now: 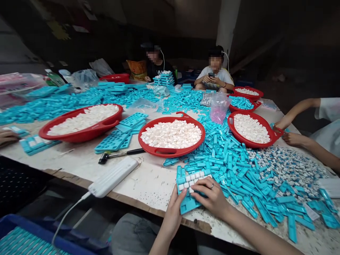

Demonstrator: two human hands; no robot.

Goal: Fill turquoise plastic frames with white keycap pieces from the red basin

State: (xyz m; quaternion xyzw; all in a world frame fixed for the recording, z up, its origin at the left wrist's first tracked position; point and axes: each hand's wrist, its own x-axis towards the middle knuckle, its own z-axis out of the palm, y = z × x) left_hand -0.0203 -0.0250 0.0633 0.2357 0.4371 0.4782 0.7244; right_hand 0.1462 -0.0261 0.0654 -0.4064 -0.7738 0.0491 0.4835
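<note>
My left hand [174, 207] grips the near left side of a turquoise plastic frame [185, 207], thumb on top. Small white key-like blocks [188, 178] sit in rows in its cells, while the cells nearest me are bare. My right hand [212, 196], with a ring on one finger, lies over the frame's right part. Its bent fingertips are closed at a white block [191, 190] in the nearer row; the fingers partly hide that row. Just beyond the frame stands a red basin [172, 152] heaped with white blocks [172, 132].
Loose turquoise strips [231, 159] pile up to the right. A black-headed hammer [103, 158] and a white power strip [114, 177] lie left, near the table edge. Stacked turquoise frames [114, 140] stand behind the hammer. A co-worker's hands [294, 138] are at right; other people sit around the table.
</note>
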